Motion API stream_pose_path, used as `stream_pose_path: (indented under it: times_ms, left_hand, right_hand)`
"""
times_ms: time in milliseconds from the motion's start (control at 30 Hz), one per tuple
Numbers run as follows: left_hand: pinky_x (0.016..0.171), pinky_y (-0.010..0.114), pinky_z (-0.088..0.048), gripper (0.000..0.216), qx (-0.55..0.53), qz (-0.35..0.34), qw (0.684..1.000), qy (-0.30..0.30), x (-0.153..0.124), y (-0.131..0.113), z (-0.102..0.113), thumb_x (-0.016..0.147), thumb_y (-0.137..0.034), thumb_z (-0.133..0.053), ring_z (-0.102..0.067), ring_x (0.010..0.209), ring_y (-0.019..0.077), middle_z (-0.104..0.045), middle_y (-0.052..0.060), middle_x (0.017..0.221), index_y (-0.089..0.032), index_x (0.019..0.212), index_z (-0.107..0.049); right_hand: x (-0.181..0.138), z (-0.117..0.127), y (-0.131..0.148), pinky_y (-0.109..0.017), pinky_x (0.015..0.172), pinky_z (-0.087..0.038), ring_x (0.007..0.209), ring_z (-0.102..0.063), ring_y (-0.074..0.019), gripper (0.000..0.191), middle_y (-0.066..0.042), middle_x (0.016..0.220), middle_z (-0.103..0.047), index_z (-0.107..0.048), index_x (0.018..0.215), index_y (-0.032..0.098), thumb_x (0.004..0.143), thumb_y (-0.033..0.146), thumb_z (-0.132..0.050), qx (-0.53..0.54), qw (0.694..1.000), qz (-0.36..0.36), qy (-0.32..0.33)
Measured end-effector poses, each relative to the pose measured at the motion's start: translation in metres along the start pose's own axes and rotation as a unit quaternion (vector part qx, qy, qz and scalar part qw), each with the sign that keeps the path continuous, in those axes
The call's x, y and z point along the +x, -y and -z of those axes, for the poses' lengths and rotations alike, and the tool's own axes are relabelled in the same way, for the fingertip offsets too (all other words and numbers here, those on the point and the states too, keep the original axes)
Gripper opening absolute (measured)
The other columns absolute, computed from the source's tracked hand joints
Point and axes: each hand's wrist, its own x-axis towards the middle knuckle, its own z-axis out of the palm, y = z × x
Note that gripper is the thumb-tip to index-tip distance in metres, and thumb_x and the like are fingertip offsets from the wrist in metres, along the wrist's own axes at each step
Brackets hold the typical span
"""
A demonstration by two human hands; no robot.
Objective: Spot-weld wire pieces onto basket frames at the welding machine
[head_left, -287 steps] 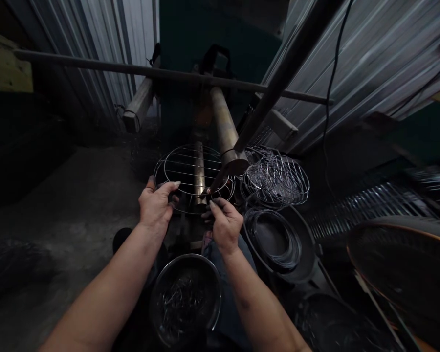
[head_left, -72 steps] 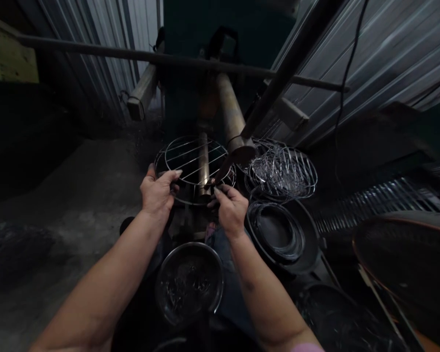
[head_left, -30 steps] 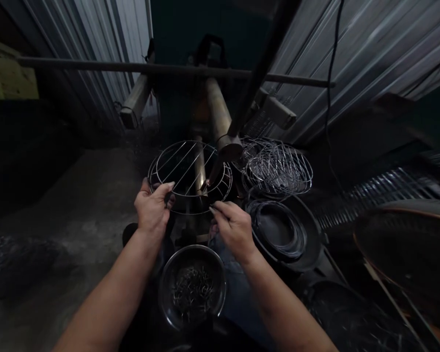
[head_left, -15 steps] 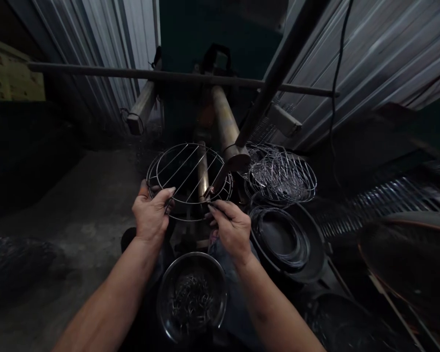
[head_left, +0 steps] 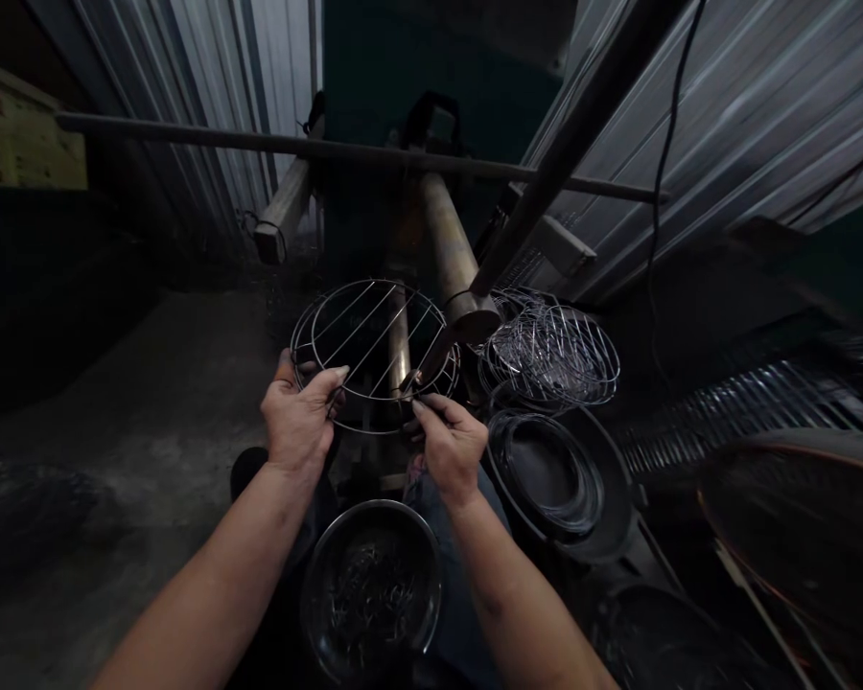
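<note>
A round wire rack (head_left: 360, 347) with two rings and slanting cross wires is held out level in front of me. My left hand (head_left: 298, 412) grips its near left rim, thumb on top. At the near right rim, the fingers of my right hand (head_left: 450, 436) are pinched together; what they hold is too small and dark to make out. Just beyond those fingertips, the rack's rim lies between the tip of a brass-coloured rod (head_left: 399, 335) and a dark angled arm tip (head_left: 421, 374) from above. Below my hands stands a metal bowl (head_left: 372, 585) with many small bent wire pieces.
Finished-looking wire racks (head_left: 553, 350) are piled at the right. In front of them a dark pan (head_left: 618, 508) holds coiled wire rings (head_left: 547, 470). A thick brass-coloured cylinder (head_left: 450, 240) and a long horizontal bar (head_left: 259, 142) cross the space ahead. A cable (head_left: 662, 163) hangs at right.
The view has shifted slightly. My right hand's fingertips have drawn in a little closer at the rack's near rim, beside the rod tip. The left hand keeps its grip.
</note>
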Motion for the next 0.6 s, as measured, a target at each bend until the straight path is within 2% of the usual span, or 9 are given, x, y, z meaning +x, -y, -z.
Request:
stream_pose_path:
  times_ms: [133,433,600]
  left_hand:
    - [0.04,0.018,-0.038,0.041,0.002,-0.005,1.0,0.006,0.006,0.002,-0.002,0.052,-0.019,-0.081,-0.049,0.051,0.0073,-0.05,-0.004,0.075,-0.019,0.083,-0.055]
    - [0.041,0.02,-0.04,0.044,0.015,0.029,0.999,-0.015,0.015,0.005,-0.008,0.049,-0.019,-0.081,-0.051,0.051,0.0095,-0.053,-0.003,0.074,-0.019,0.083,-0.054]
    - [0.043,0.021,-0.043,0.047,0.018,0.039,0.999,-0.027,0.019,0.007,-0.008,0.047,-0.02,-0.082,-0.053,0.053,0.0103,-0.054,-0.002,0.075,-0.019,0.085,-0.054]
  right_hand:
    - [0.004,-0.001,0.003,-0.027,0.051,-0.05,0.051,-0.059,-0.015,0.019,-0.003,0.068,-0.068,-0.072,0.076,0.016,0.07,0.034,-0.071,0.019,1.0,-0.012,-0.001]
    - [0.013,-0.002,0.011,-0.023,0.043,-0.045,0.046,-0.057,-0.0139,0.021,0.0,0.057,-0.064,-0.07,0.074,0.014,0.068,0.035,-0.069,0.02,0.999,-0.041,0.009]
    - [0.015,0.008,0.012,-0.02,0.039,-0.041,0.044,-0.056,-0.0138,0.024,0.0,0.054,-0.061,-0.07,0.078,0.013,0.071,0.036,-0.069,-0.002,0.996,-0.054,0.065]
